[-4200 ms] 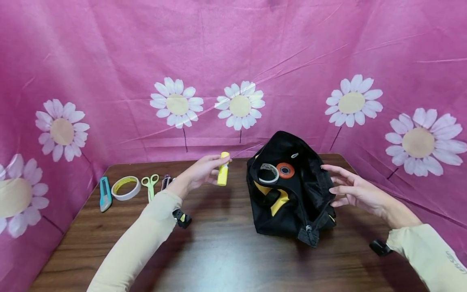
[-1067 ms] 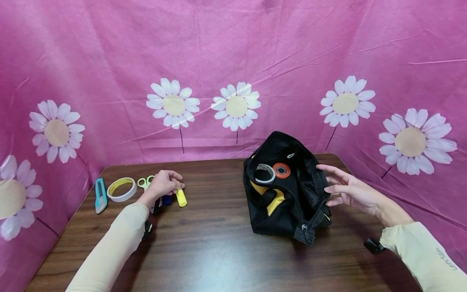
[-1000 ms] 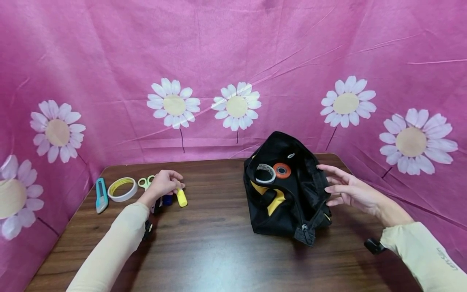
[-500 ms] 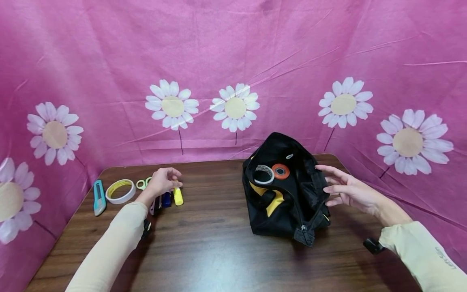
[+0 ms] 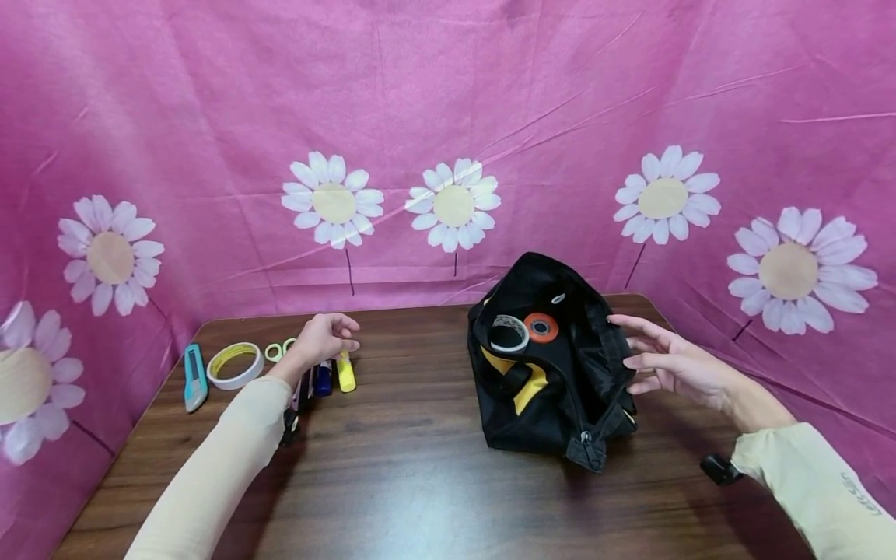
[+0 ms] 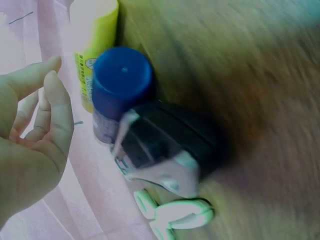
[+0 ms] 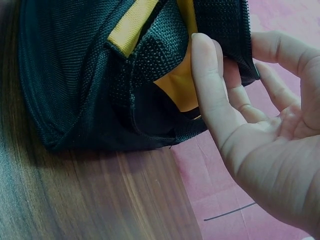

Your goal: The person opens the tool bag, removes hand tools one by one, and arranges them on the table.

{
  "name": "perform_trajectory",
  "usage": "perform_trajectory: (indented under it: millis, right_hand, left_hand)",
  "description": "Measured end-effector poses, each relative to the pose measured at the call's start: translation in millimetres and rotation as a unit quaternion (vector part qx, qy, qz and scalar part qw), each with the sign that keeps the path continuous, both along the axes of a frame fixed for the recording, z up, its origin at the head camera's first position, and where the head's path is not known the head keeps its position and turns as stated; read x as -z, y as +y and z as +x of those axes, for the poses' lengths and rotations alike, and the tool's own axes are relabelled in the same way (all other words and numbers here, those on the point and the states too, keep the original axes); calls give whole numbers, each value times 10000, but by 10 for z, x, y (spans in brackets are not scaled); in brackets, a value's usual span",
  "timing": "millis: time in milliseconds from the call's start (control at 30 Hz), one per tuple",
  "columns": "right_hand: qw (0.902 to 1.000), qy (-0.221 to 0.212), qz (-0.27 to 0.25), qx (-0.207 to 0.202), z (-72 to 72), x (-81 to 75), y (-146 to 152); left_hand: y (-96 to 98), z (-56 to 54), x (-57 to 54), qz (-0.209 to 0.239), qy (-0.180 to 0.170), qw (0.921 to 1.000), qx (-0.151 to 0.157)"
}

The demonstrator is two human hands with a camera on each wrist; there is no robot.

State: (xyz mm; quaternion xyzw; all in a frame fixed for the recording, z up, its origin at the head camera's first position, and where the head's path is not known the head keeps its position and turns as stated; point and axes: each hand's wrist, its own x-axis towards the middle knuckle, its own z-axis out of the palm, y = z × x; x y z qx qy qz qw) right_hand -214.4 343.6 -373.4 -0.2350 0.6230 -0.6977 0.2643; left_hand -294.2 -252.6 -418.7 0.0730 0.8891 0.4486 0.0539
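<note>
My left hand (image 5: 326, 339) hangs over the far end of a short yellow tube (image 5: 346, 375), fingers loosely bent and holding nothing. The left wrist view shows the tube's barcode label, with a gap between it and my fingertips. Beside the tube are a blue-capped tube (image 6: 121, 75) and a black-and-grey object (image 6: 165, 145). With my right hand (image 5: 682, 369) I grip the right edge of an open black bag (image 5: 521, 424), thumb outside and index finger over the rim. In the bag lie a tape roll (image 5: 523, 342) and an orange disc (image 5: 542, 327).
Green-handled scissors (image 5: 274, 352), a white tape roll (image 5: 236, 379) and a teal utility knife (image 5: 195, 379) lie in a row toward the left edge of the wooden table (image 5: 392, 482). A pink flowered cloth (image 5: 406, 101) hangs around the table's far sides.
My left hand has carried the yellow tube left, set it down beside the blue-capped tube and let go, then lifted slightly away. The right hand keeps its place at the bag.
</note>
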Motion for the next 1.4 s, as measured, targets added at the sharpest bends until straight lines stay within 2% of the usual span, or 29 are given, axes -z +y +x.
perform_trajectory:
  millis: [133, 467, 533, 633, 767, 900, 1067, 1200, 1400]
  right_hand:
    - [10000, -2, -13, -7, -4, 9, -3]
    - [9997, -64, -224, -107, -28, 22, 2]
    - [9997, -62, -215, -115, -28, 17, 4]
    - [9999, -42, -142, -76, -18, 9, 9]
    - [9999, 4, -108, -100, -4, 3, 7]
    - [9997, 0, -159, -165, -4, 2, -10]
    - [9996, -64, -201, -160, -26, 2, -46]
    - [9999, -64, -137, -20, -32, -24, -45]
    - [10000, 2, 28, -14, -2, -33, -27]
  left_hand:
    - [66, -2, -66, 259, 63, 9995, 149]
    - [397, -43, -355, 721, -123, 9964, 434]
    - [495, -52, -433, 813, -176, 9952, 525]
    - [704, -48, -616, 934, -315, 9923, 753]
    - [1057, -39, -902, 1214, -621, 9833, 1204]
    - [1447, -27, -1176, 1461, -1043, 9691, 1694]
    - [1948, -75, -1440, 1484, -1467, 9524, 2222]
    - [2345, -163, -1515, 1345, -1810, 9447, 2381]
    - [2854, -305, -1425, 1114, -2425, 9401, 2121]
